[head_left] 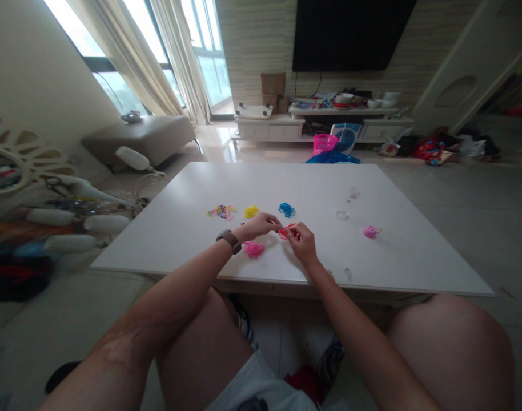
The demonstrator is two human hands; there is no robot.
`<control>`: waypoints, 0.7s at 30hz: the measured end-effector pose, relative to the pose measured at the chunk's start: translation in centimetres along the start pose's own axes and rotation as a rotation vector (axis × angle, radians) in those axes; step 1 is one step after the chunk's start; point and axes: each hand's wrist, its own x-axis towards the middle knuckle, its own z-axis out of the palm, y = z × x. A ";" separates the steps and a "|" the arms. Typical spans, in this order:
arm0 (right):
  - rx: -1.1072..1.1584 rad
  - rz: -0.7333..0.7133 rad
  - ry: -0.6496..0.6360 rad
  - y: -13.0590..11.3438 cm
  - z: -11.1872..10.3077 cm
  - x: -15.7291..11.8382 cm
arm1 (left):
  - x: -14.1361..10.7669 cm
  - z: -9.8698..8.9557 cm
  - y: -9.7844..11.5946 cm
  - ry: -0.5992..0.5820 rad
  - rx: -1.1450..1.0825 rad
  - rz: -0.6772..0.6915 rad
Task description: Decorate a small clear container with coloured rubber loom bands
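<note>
My left hand [265, 224], with a brown-strapped watch [229, 241] on its wrist, reaches over the white table. Its fingertips are pinched together beside those of my right hand [302, 241], also closed in a pinch. Both meet at a pile of red bits [283, 233], which look like small rubber bands; what the fingers hold is too small to make out. Around them lie a pink pile [253, 249], a yellow pile [251, 212], a blue pile [286, 209] and a mixed-colour pile [222, 212]. My left hand partly covers the yellow pile.
On the right side of the white table [419, 257] are a pink object [371, 232], a clear ring [342, 214] and a clear crumpled piece [353, 194]. A small clear piece [348, 274] lies near the front edge. White rounded lamp-like parts [87, 225] stand left of the table.
</note>
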 end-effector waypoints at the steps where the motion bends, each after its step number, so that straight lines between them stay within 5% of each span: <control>1: 0.000 0.001 0.000 0.0 0.0 0.0 | 0.0 0.0 0.0 -0.001 0.002 0.001; 21: -0.005 -0.006 -0.003 -0.2 -0.1 0.0 | -0.4 0.1 0.8 0.014 0.008 -0.001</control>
